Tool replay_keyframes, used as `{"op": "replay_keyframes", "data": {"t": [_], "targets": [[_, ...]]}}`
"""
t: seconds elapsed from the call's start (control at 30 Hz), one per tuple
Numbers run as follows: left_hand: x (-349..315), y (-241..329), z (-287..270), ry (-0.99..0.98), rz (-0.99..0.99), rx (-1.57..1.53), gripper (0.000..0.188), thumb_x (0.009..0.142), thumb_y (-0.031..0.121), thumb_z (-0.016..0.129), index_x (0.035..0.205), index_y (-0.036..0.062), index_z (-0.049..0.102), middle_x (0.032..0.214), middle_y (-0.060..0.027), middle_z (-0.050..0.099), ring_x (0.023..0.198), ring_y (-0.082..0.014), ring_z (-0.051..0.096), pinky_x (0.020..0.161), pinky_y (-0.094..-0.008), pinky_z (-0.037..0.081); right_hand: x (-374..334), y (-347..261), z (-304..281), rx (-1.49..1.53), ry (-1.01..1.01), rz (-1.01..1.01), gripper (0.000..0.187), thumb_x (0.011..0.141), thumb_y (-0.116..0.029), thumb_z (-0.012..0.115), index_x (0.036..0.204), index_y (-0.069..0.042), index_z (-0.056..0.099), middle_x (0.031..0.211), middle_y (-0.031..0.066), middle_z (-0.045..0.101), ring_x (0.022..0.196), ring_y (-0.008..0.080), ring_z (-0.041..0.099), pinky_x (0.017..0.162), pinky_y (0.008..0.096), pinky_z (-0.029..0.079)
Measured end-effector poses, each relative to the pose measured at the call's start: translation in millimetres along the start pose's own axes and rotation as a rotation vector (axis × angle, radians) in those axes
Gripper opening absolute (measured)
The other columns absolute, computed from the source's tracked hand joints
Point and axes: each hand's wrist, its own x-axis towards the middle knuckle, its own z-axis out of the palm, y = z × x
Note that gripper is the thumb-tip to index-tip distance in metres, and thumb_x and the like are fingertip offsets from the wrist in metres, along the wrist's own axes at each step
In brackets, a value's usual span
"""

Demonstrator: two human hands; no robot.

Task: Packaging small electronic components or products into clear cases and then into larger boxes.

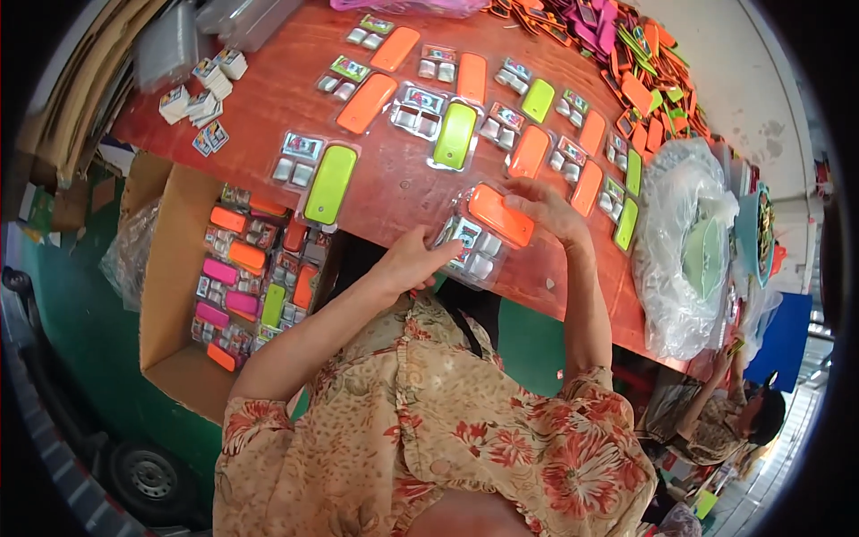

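Note:
Near the front edge of the table I hold a clear plastic blister tray (459, 274) at a tilt. In it lie an orange oblong case (501, 215), a small printed card (464, 237) and silvery round pieces (484, 255). My left hand (414, 263) grips the tray's left side, its thumb on the card and its other fingers partly hidden beneath. On the right, my right hand (553, 215) is closed at the orange case, thumb on top. Beyond my hands stand filled trays with a lime green case (455, 134) and another orange case (528, 150).
A cardboard box (170, 304) of filled packs stands at the left, below the table (376, 201). Card stacks (211, 79) and clear trays (165, 45) lie far left. Loose cases (637, 89) are heaped far right, behind a plastic bag (673, 206). Another person (716, 421) works at lower right.

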Motion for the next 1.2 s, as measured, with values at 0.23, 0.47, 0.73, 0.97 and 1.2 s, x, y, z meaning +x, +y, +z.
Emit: {"op": "replay_keyframes", "data": {"t": [0.23,0.47,0.73,0.97,1.2], "targets": [[20.0,35.2,-1.3,0.486,0.509,0.492,0.066,0.075,0.039,0.056,0.118,-0.0058,0.034,0.112,-0.0259,0.045,0.101,-0.0378,0.047,0.084,-0.0434,0.037,-2.8,7.8,4.2,-0.046,0.056,-0.058,0.045,0.077,-0.028,0.062,0.109,0.001,0.051,0.097,0.0059,0.056,0.09,0.0134,0.05,0.079,0.0271,0.04],[56.4,57.9,-2.7,0.193,0.223,0.469,0.081,0.062,0.036,0.065,0.122,-0.0067,0.033,0.116,-0.0252,0.045,0.109,-0.031,0.045,0.091,-0.0345,0.036,-13.3,11.9,25.7,-0.17,0.304,-0.122,0.044,0.076,-0.026,0.061,0.108,0.002,0.05,0.088,0.0132,0.057,0.079,0.0168,0.055,0.068,0.0286,0.045],[60.7,44.2,-6.2,0.161,0.256,0.336,0.082,0.062,0.031,0.068,0.124,-0.0058,0.03,0.122,-0.0238,0.04,0.113,-0.0291,0.041,0.093,-0.0336,0.034,-62.1,36.5,59.0,0.331,0.571,-0.026,0.035,0.086,-0.018,0.048,0.115,0.0,0.038,0.091,0.0064,0.053,0.074,0.0112,0.051,0.06,0.0242,0.044],[47.4,21.3,8.2,0.308,0.336,0.164,0.081,0.061,0.024,0.07,0.123,-0.005,0.028,0.118,-0.0228,0.042,0.11,-0.0279,0.043,0.091,-0.0325,0.035,-47.5,30.0,67.4,0.449,0.5,-0.057,0.037,0.086,-0.016,0.049,0.118,-0.001,0.037,0.098,0.0065,0.053,0.08,0.0108,0.052,0.064,0.0231,0.045],[47.6,7.9,18.7,0.32,0.376,0.055,0.08,0.058,0.024,0.071,0.119,-0.0051,0.028,0.109,-0.0225,0.046,0.097,-0.0273,0.051,0.08,-0.033,0.043,-48.9,18.3,63.9,0.431,0.497,-0.065,0.035,0.085,-0.014,0.051,0.117,-0.003,0.041,0.099,0.0056,0.053,0.079,0.0095,0.051,0.064,0.0219,0.044]]}}
